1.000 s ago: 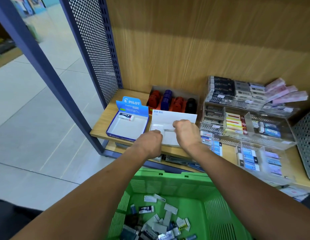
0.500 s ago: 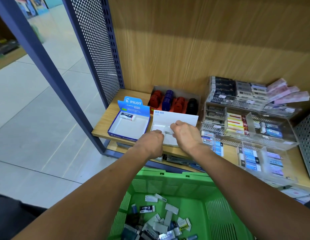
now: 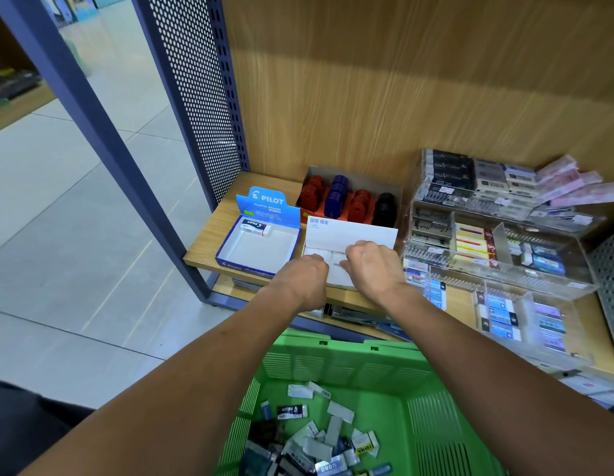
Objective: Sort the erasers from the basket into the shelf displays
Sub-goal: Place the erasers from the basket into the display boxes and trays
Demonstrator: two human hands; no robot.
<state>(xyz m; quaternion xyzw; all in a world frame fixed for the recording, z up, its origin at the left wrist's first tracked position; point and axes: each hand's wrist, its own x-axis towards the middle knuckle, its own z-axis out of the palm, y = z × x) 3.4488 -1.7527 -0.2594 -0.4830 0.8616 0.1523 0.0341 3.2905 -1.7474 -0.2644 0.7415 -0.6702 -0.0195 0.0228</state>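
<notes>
Your basket (image 3: 343,359) sits nearest you, below the shelf (image 3: 209,242), with loose erasers (image 3: 319,441) in its bottom. On the shelf, the Pilot box (image 3: 260,249) holding one eraser (image 3: 255,227) lies far left, the white box (image 3: 350,235) just right of it under your left hand (image 3: 307,274) and right hand (image 3: 370,266). The stamp box (image 3: 350,197) stands behind, the clear tiered display (image 3: 504,242) to the right.

Blue display box (image 3: 260,235), upright flap: "PILOT", beneath it "PLASTIC ERASER"; front wall: "PILOT". Eraser inside the box (image 3: 255,227), sleeve: "PILOT". Erasers in green basket (image 3: 336,359): "MONO" on several sleeves (image 3: 291,411). White box (image 3: 350,235), flap: blue characters, unreadable.
</notes>
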